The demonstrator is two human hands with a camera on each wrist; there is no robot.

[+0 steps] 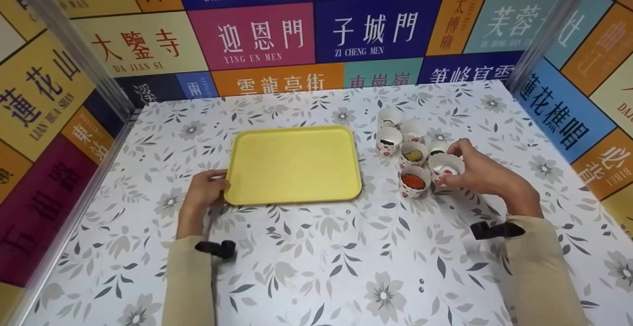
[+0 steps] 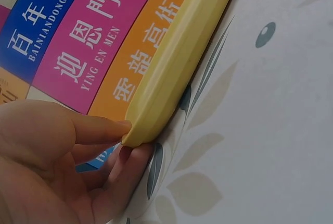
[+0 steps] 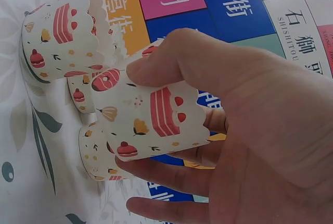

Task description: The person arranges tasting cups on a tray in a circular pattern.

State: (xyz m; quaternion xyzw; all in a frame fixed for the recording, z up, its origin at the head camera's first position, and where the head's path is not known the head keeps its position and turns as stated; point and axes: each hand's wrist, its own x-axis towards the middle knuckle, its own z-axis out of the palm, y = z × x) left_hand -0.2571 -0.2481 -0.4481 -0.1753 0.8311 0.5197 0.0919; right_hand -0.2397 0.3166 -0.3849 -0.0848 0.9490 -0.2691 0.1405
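Note:
In the head view, my left hand (image 1: 203, 193) is at the near left corner of a yellow rectangular tray (image 1: 292, 165). The left wrist view shows thumb and fingers pinching the tray's rim (image 2: 156, 114). At the right, my right hand (image 1: 487, 171) grips a patterned paper baking cup (image 3: 148, 117) between thumb and fingers. Something white and red lies inside this cup. Close beside it stands a cup with orange-red contents (image 1: 413, 181), and behind that one a cup with green pieces (image 1: 412, 155). The right wrist view shows cake drawings and a scalloped rim on the cups.
Further back in the cluster are a cup with a dark piece (image 1: 388, 142), two pale cups at the rear, and one partly hidden by my right hand. A flower-patterned cloth (image 1: 316, 266) covers the table. Printed panels (image 1: 252, 36) stand behind and at both sides.

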